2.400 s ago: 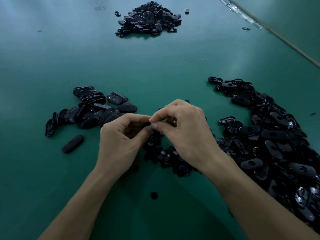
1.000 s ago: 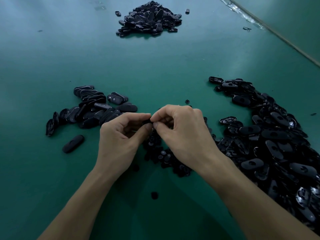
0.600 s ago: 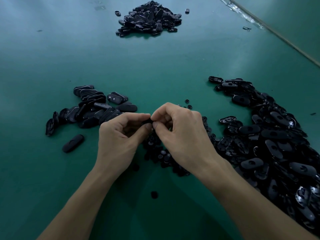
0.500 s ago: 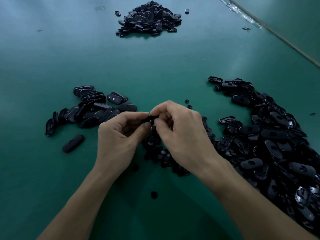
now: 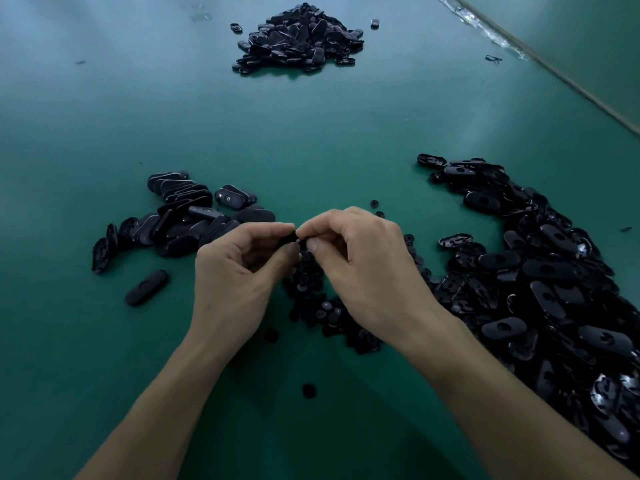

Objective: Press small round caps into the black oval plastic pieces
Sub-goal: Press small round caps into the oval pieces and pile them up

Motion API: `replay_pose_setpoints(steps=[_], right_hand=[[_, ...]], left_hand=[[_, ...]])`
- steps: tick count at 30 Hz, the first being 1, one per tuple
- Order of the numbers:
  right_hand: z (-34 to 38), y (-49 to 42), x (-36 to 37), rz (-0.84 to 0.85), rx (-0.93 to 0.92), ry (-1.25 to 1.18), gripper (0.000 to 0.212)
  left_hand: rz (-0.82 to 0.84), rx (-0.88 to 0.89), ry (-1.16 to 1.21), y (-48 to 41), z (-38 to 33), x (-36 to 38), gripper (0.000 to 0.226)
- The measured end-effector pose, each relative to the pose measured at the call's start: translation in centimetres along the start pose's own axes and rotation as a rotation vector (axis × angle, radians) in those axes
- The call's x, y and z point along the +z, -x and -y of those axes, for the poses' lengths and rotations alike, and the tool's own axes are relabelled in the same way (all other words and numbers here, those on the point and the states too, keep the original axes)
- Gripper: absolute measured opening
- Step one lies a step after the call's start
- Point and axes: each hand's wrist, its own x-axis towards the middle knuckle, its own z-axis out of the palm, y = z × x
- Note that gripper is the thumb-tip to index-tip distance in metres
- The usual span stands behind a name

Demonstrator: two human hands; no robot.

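My left hand (image 5: 239, 275) and my right hand (image 5: 363, 268) meet fingertip to fingertip above the green table. Together they pinch a small black piece (image 5: 293, 237), mostly hidden by the fingers; I cannot tell whether it is an oval piece, a cap, or both. Under the hands lies a heap of small round caps (image 5: 322, 306). A big pile of black oval pieces (image 5: 540, 282) spreads to the right. A smaller pile of oval pieces (image 5: 183, 220) lies to the left.
A third pile of black pieces (image 5: 298, 39) sits far back at the centre. One oval piece (image 5: 146, 287) lies alone at the left. Loose caps (image 5: 309, 390) lie near me. The table's edge (image 5: 540, 60) runs diagonally at the upper right.
Both hands stayed together over the cap heap. The right hand's fingers shifted slightly at the pinched piece. The piles have not moved.
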Motion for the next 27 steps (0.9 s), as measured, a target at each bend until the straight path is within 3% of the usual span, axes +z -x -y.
replay_pose_setpoints(steps=[6, 27], right_hand=[[0.0, -0.2, -0.2, 0.019, 0.013, 0.028, 0.010], [1.6, 0.4, 0.0, 0.028, 0.026, 0.133, 0.016]], left_hand=[[0.042, 0.005, -0.026, 0.2, -0.1, 0.0, 0.025], [0.095, 0.027, -0.117, 0.3, -0.2, -0.2, 0.021]])
